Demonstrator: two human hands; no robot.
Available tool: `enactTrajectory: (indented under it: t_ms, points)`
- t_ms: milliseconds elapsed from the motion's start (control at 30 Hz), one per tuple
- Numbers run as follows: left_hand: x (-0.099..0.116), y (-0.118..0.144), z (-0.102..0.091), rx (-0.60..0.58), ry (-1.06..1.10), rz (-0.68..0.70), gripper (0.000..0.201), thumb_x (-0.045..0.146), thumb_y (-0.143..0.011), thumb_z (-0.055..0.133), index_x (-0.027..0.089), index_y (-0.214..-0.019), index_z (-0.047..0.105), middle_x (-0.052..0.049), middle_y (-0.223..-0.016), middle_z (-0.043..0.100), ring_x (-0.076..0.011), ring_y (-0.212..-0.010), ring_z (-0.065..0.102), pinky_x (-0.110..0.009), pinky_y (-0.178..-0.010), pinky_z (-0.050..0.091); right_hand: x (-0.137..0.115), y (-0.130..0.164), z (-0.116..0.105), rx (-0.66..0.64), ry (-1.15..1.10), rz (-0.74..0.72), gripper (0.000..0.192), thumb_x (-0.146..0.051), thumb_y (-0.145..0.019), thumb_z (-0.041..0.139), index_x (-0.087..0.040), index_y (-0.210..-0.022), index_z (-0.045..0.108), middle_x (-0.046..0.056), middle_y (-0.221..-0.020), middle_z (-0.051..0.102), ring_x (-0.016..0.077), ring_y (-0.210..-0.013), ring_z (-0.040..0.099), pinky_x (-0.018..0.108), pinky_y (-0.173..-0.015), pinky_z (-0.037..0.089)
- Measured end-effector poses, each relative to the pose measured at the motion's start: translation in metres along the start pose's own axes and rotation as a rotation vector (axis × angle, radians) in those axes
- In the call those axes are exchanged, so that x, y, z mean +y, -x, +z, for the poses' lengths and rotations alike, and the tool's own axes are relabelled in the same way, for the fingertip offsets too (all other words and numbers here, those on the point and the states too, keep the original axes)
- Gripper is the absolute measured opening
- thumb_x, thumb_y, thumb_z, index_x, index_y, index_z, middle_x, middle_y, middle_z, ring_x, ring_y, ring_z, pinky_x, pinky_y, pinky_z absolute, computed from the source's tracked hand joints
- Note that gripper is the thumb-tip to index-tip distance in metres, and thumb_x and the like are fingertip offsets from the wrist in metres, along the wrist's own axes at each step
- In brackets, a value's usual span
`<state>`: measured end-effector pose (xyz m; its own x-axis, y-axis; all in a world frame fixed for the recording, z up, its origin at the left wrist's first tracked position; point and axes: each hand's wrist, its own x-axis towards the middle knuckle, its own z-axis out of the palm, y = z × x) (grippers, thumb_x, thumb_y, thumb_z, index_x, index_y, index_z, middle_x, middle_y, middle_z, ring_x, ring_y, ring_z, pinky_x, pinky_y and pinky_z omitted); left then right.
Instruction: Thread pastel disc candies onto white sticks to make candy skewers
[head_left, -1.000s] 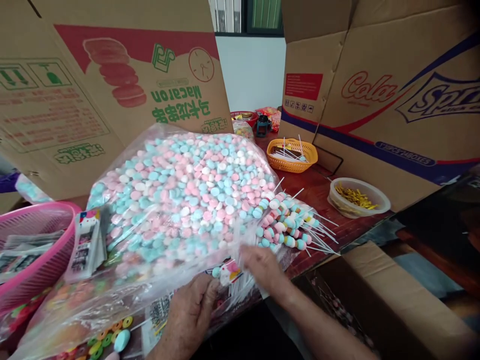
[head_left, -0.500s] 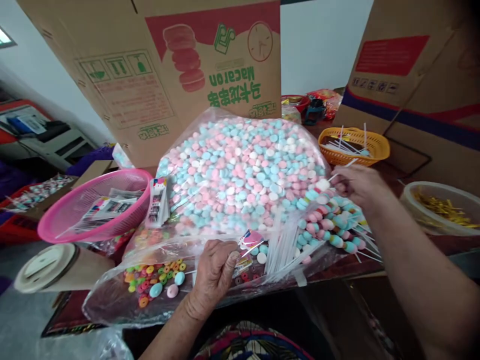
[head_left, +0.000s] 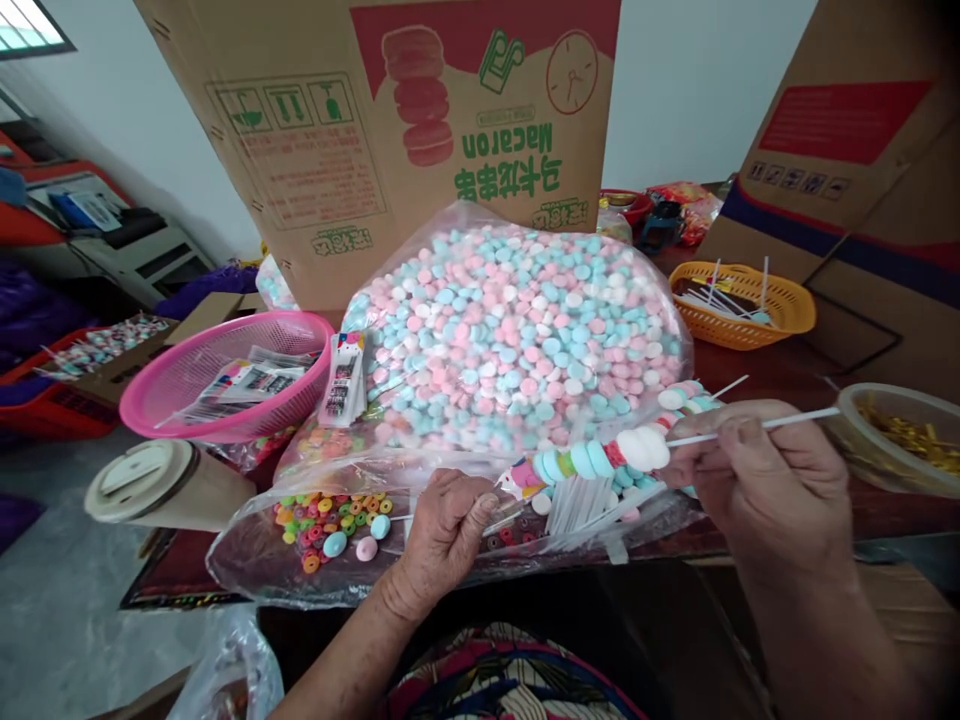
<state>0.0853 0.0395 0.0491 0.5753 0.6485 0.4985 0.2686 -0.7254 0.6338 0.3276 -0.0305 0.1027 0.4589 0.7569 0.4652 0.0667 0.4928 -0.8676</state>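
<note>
My right hand [head_left: 757, 480] pinches a white stick with a skewer of pastel candies [head_left: 600, 460] threaded on it, held level over the table's front edge. My left hand [head_left: 450, 530] grips a small clear wrapper with a pink cartoon label [head_left: 517, 480] at the skewer's tip. Just behind lies a big clear bag of pink, blue and white candy discs [head_left: 510, 330]. Under my left hand sits a flatter bag of colourful ring candies [head_left: 330, 520]. More finished skewers [head_left: 682, 395] lie to the right of the big bag, mostly behind my right hand.
A pink basket [head_left: 150, 400] with printed wrappers stands at the left, a lidded tub [head_left: 142, 480] in front of it. An orange basket of sticks [head_left: 795, 310] and a bowl of gold ties [head_left: 900, 440] are at the right. Cardboard boxes [head_left: 315, 150] wall the back.
My right hand reached out to the pile of skewers, picked one up and brought it back to my left hand, which keeps hold of the labelled wrapper. The view swung left.
</note>
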Motion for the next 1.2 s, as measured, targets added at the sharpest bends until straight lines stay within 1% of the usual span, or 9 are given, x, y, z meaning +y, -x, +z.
enactTrajectory:
  t_ms: [133,333,467,600,700,800,967,1100,1200]
  points:
    - [0.002,0.001,-0.002,-0.074,-0.008,0.023,0.022,0.021,-0.092,0.039,0.018,-0.082,0.059,-0.002,-0.074,0.066,-0.0144,-0.067,0.056,-0.029,-0.07,0.039,0.003,-0.002,-0.001,-0.029,-0.035,0.069,0.013,-0.028,-0.085,0.055,-0.022,-0.077,0.063,0.0,-0.06,0.058,0.0125,-0.045,0.05,0.025,-0.039,0.04]
    - [0.005,-0.001,-0.005,-0.13,0.0,0.029,0.026,0.022,-0.092,0.037,0.016,-0.077,0.057,-0.001,-0.067,0.061,-0.0127,-0.065,0.055,-0.028,-0.07,0.039,0.005,0.001,0.005,-0.014,-0.051,0.077,0.012,-0.029,-0.085,0.055,-0.025,-0.077,0.062,0.0,-0.058,0.058,0.0139,-0.049,0.052,0.028,-0.046,0.042]
    - [0.004,0.0,-0.005,-0.123,-0.033,-0.058,0.033,0.026,-0.094,0.034,0.016,-0.074,0.057,-0.002,-0.066,0.062,-0.0132,-0.066,0.055,-0.027,-0.068,0.041,0.008,0.004,0.0,-0.08,-0.093,0.209,0.017,-0.034,-0.084,0.057,-0.023,-0.073,0.061,-0.002,-0.047,0.054,0.0114,-0.038,0.046,0.024,-0.037,0.036]
    - [0.004,0.003,-0.003,-0.182,-0.076,-0.068,0.038,0.032,-0.094,0.032,0.016,-0.072,0.059,-0.003,-0.064,0.061,-0.0136,-0.063,0.054,-0.028,-0.067,0.041,0.017,0.007,0.001,-0.017,-0.163,0.313,0.02,-0.037,-0.081,0.061,-0.022,-0.068,0.057,-0.004,-0.046,0.054,0.0106,-0.035,0.045,0.022,-0.033,0.036]
    - [0.007,0.005,-0.002,-0.192,-0.062,-0.136,0.036,0.036,-0.094,0.033,0.016,-0.098,0.062,-0.006,-0.078,0.066,-0.016,-0.072,0.057,-0.03,-0.071,0.043,0.023,0.012,0.007,0.055,-0.177,0.341,0.021,-0.036,-0.08,0.063,-0.021,-0.068,0.054,-0.004,-0.046,0.054,0.0103,-0.037,0.046,0.022,-0.035,0.037]
    - [0.01,0.002,0.0,-0.254,-0.048,-0.219,0.05,0.053,-0.085,0.047,0.017,-0.12,0.056,-0.007,-0.089,0.068,-0.0197,-0.078,0.059,-0.031,-0.071,0.044,0.025,0.019,0.013,0.079,-0.172,0.374,0.022,-0.038,-0.081,0.062,-0.022,-0.069,0.051,-0.004,-0.046,0.055,0.0103,-0.037,0.046,0.022,-0.036,0.038]
    - [0.012,-0.008,0.006,-0.462,0.018,-0.236,0.041,0.054,-0.075,0.061,0.019,-0.096,0.068,-0.001,-0.075,0.066,-0.0188,-0.073,0.058,-0.03,-0.076,0.04,0.025,0.023,0.021,0.001,-0.125,0.482,0.031,-0.043,-0.077,0.063,-0.02,-0.063,0.048,-0.005,-0.043,0.052,0.0089,-0.034,0.044,0.02,-0.034,0.035]
    - [0.011,-0.006,0.014,-0.501,0.292,-0.431,0.031,0.044,-0.075,0.065,0.015,-0.086,0.068,0.002,-0.07,0.06,-0.0136,-0.067,0.053,-0.023,-0.064,0.039,0.03,0.024,0.027,-0.021,-0.096,0.58,0.036,-0.046,-0.073,0.067,-0.019,-0.059,0.047,-0.003,-0.047,0.056,0.0081,-0.032,0.044,0.02,-0.03,0.034]
    - [0.011,-0.002,0.021,-0.465,0.537,-0.637,0.041,0.044,-0.07,0.069,0.013,-0.098,0.065,0.002,-0.069,0.057,-0.01,-0.056,0.048,-0.022,-0.055,0.039,0.036,0.027,0.032,-0.056,-0.075,0.639,0.037,-0.046,-0.073,0.067,-0.018,-0.059,0.048,-0.003,-0.049,0.059,0.0075,-0.031,0.043,0.019,-0.029,0.033]
